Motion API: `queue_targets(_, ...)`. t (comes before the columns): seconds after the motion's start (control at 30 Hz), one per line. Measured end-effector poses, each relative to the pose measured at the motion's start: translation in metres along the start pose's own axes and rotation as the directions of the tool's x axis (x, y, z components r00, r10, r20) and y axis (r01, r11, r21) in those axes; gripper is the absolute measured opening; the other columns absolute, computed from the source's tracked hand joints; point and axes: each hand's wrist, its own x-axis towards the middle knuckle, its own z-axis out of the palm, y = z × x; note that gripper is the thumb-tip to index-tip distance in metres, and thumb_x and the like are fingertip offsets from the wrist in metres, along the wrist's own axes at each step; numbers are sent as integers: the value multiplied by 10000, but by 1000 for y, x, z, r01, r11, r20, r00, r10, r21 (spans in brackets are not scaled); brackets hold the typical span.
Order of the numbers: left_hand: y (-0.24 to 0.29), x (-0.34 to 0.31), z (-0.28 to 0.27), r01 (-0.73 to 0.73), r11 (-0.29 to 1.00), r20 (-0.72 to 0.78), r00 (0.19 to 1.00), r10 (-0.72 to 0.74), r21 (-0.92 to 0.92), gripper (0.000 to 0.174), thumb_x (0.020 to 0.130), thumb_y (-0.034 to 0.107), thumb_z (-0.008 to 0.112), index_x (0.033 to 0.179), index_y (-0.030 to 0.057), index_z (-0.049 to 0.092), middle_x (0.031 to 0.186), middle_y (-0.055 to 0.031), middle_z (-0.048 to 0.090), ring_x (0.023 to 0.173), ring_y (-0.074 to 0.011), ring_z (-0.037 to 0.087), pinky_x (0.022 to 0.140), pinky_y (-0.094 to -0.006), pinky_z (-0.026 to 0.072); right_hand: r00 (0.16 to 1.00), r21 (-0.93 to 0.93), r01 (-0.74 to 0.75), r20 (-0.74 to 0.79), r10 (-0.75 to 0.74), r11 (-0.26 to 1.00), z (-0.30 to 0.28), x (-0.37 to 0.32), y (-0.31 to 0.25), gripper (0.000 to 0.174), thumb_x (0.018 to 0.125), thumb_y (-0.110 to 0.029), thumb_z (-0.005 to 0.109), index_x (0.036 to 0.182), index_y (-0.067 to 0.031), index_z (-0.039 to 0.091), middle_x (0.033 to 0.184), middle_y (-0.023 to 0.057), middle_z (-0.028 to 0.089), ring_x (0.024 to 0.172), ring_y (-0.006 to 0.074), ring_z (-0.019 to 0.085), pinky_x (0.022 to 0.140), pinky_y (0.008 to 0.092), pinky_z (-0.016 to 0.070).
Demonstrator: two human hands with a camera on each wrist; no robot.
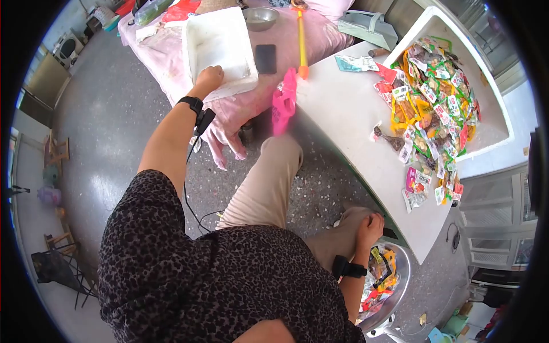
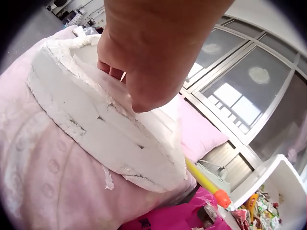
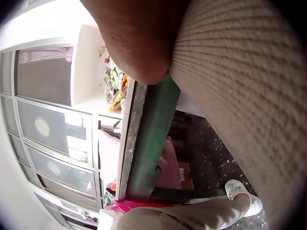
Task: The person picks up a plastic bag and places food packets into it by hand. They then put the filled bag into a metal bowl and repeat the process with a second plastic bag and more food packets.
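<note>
- The left hand (image 1: 210,77) grips the near rim of the white foam box (image 1: 214,37), the fingers bent over the edge and down inside it.
- That foam box lies on the pink-covered bed (image 1: 163,66), to the left of the worktop (image 1: 337,103). Its inside shows white, and its rim is rough and cracked.
- The right hand (image 1: 370,228) rests on the knee (image 1: 351,220) beside the near edge of the worktop, its fingers relaxed and loosely bent, holding nothing.
- Also on the bed, between the foam box and the worktop, lie a dark flat object (image 1: 265,59) and, farther back, a metal bowl (image 1: 260,20).
- A yellow stick (image 1: 302,43) with an orange end lies just beside the far left corner of the worktop.
- A bright pink bag (image 1: 283,108) hangs at that same corner.
- At the right side of the worktop stands a tilted white foam crate (image 1: 494,114), its open side turned towards the person.
- Many colourful packets (image 1: 437,108) lie in the crate and spill onto the worktop.
- Below the near end of the worktop, a metal basin (image 1: 405,274) holds more packets.
</note>
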Motion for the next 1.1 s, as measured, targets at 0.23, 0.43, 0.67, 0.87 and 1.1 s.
queue_targets(0.23, 11, -5, -30, -87, 987, -239, 970, 52, -138, 275, 808, 251, 386, 840, 29, 546, 847, -208, 549, 807, -361, 514, 708, -426, 406, 1000, 16, 25, 1, -25, 1000, 0, 3, -2, 157, 670, -102, 523, 809, -29, 526, 919, 134, 547, 914, 302, 490, 776, 400, 383)
queue_targets(0.43, 92, -57, -59, -114, 740, -55, 993, 104, -663, 274, 809, 263, 444, 837, 18, 565, 765, -120, 565, 710, -227, 528, 652, -323, 410, 999, 219, 10, -51, 1, 976, 0, 7, 2, 169, 702, -76, 523, 851, 4, 526, 897, 155, 548, 865, 301, 511, 772, 355, 403)
queue_targets(0.67, 207, -145, -35, -40, 440, 153, 906, 394, -897, 232, 849, 247, 437, 851, 40, 541, 678, 17, 471, 649, -56, 407, 578, -202, 356, 987, 767, -150, 150, 53, 623, -14, 62, -96, 155, 754, -81, 545, 881, 6, 526, 728, 35, 537, 662, 77, 479, 589, 206, 403)
queue_targets(0.87, 258, -209, 10, -341, 387, 16, 733, 680, -857, 203, 832, 208, 448, 856, 27, 537, 673, -58, 508, 640, -134, 469, 583, -267, 386, 893, 875, -449, 448, 50, 179, -25, 79, -172, 144, 770, -126, 526, 866, -19, 527, 701, 13, 529, 608, 66, 480, 532, 196, 386)
queue_targets(1.1, 271, -239, -13, -495, 525, -143, 807, 574, -692, 234, 736, 227, 566, 848, 23, 546, 694, -115, 502, 639, -219, 493, 587, -308, 395, 829, 822, -559, 551, 96, 110, -18, 69, -160, 99, 761, -115, 499, 803, -29, 523, 664, 5, 511, 573, 75, 464, 491, 197, 355)
